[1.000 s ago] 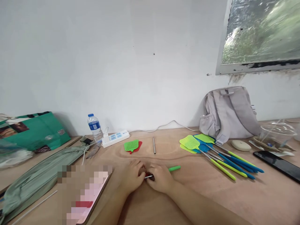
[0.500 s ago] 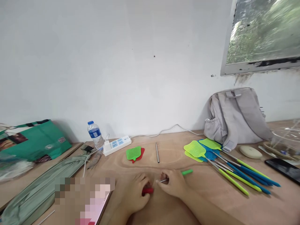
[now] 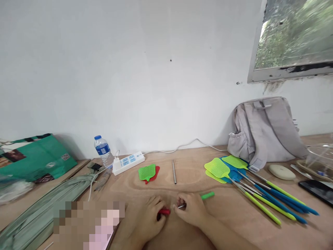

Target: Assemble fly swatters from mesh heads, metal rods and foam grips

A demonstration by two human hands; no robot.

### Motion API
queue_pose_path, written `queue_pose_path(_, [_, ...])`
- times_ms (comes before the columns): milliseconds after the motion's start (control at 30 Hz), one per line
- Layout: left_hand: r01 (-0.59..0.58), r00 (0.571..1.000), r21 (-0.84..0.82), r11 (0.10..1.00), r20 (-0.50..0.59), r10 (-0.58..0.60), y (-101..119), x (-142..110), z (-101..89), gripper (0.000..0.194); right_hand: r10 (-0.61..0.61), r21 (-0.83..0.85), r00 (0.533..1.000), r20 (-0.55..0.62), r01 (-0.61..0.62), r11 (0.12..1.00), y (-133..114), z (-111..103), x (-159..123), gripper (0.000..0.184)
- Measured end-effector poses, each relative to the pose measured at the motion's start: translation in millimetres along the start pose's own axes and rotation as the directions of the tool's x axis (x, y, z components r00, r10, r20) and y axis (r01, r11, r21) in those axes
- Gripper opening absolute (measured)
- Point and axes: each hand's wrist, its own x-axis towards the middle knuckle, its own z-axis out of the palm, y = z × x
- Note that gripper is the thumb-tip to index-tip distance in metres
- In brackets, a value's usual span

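My left hand (image 3: 149, 220) rests on the wooden table (image 3: 234, 215), its fingers closed round a small red piece (image 3: 164, 211). A few centimetres to its right, my right hand (image 3: 189, 210) grips a thin metal rod with a green handle (image 3: 207, 196) that sticks out to the right. The rod's bare tip points toward the red piece, with a small gap between them. Beyond my hands lie loose green and red swatter heads (image 3: 147, 172) and a bare metal rod (image 3: 173, 171).
Several assembled green and blue fly swatters (image 3: 249, 184) lie at the right, before a grey backpack (image 3: 265, 130). A power strip (image 3: 128, 161), water bottle (image 3: 102, 150) and green bag (image 3: 33, 158) stand at the back left. A phone (image 3: 317, 189) lies far right.
My hands were pressed together on the rod a second ago. They have since drawn apart, the left keeping the red piece and the right the green-handled rod.
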Motion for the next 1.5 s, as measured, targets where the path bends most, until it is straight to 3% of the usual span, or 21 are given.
queue_pose_path(967, [0.032, 0.999, -0.036, 0.999, -0.036, -0.033, 0.2, -1.2, -0.3, 0.023, -0.095, -0.123, 0.993, -0.076, 0.085, 0.989, 1.5, -11.7, -3.2, 0.019])
queue_pose_path(1100, [0.034, 0.999, -0.009, 0.999, -0.028, -0.034, 3.3, -1.8, -2.4, 0.022, -0.186, -0.113, 0.980, -0.068, 0.178, 0.978, 2.7, -18.3, -3.5, 0.014])
queue_pose_path(1333, [0.004, 0.998, 0.010, 1.000, -0.056, -0.003, 2.8, -4.5, -4.4, 0.023, -0.394, -0.067, 0.918, 0.037, 0.396, 0.916, 13.9, -23.3, -0.3, 0.018])
queue_pose_path(1500, [-0.036, 0.990, 0.090, 0.995, -0.136, 0.048, 11.6, -6.8, -8.2, 0.044, -0.455, 0.063, 0.886, -0.089, 0.461, 0.885, 5.9, -37.9, -4.1, 0.026])
